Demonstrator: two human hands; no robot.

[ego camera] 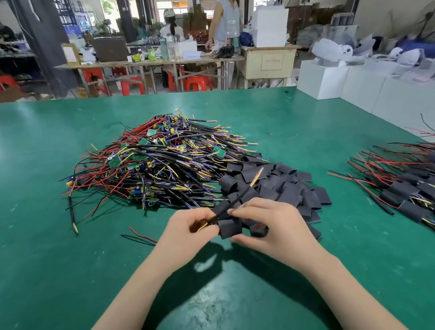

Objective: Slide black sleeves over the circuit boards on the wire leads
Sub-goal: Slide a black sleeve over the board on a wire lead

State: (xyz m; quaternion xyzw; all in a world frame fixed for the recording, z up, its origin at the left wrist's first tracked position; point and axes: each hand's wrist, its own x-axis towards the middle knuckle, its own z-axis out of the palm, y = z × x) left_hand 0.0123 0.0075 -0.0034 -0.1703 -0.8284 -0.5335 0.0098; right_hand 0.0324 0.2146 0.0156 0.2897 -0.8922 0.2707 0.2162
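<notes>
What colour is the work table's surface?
Green, plain; the table shows in the head view.

Bench [38, 161]: green mat, smooth, semi-glossy, scuffed and scratched near the front edge. Black sleeves [279, 185]: matt, flat, soft-looking tubing. Wire leads [158, 168]: smooth plastic insulation in red, black, yellow, purple. Circuit boards [114, 162]: green, slightly shiny. Red stools [198, 83]: glossy plastic. White boxes [320, 80]: matt.
</notes>
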